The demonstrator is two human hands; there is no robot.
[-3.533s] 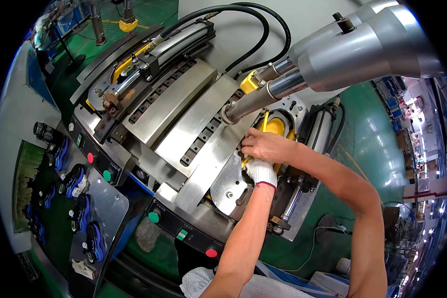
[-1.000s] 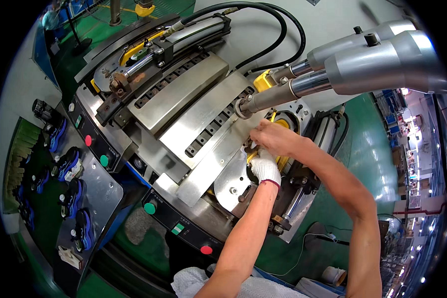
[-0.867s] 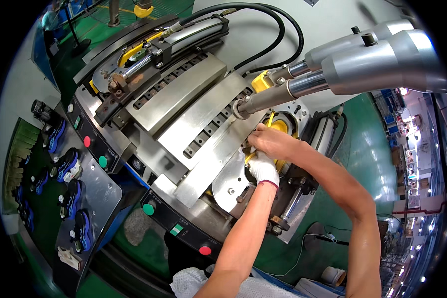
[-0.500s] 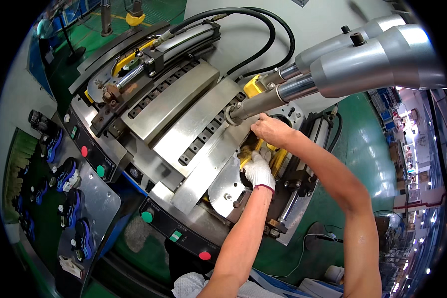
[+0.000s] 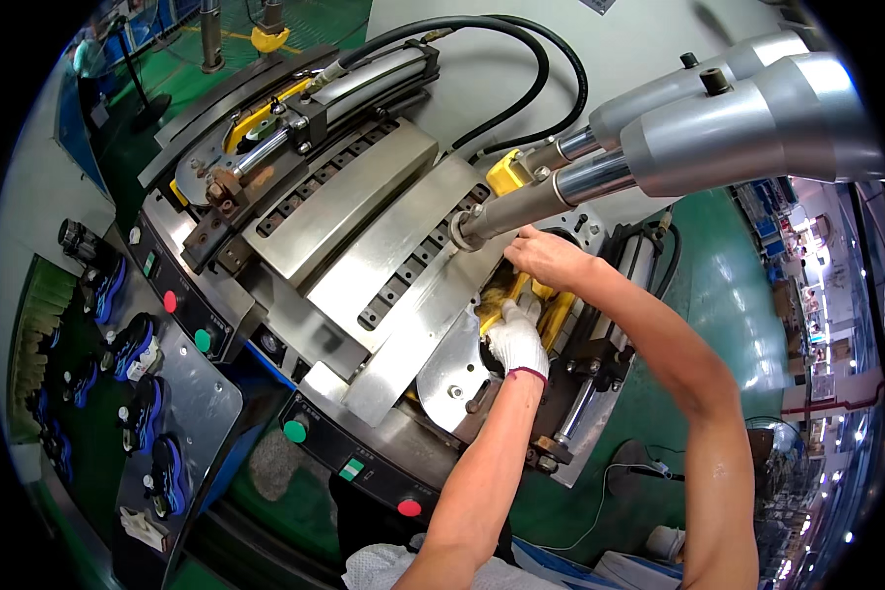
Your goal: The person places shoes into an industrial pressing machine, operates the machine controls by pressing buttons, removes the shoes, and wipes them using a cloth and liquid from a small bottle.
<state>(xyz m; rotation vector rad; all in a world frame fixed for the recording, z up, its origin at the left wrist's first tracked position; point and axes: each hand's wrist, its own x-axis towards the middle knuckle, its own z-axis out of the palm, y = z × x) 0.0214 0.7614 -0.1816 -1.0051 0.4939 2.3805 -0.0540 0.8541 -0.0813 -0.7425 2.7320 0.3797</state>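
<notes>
The gloved left hand [image 5: 517, 342] was down in the machine [image 5: 393, 261], fingers beside the yellow pad [image 5: 558, 313], which sat in the opening right of the flat steel strip [image 5: 413, 339]. The bare right hand [image 5: 546, 260] was curled at the opening's far end, near the metal rod [image 5: 521, 206]. Fingertips were hidden, so whether either hand gripped anything could not be told. Careful handling meant light, even pressure and knuckles clear of the rod
</notes>
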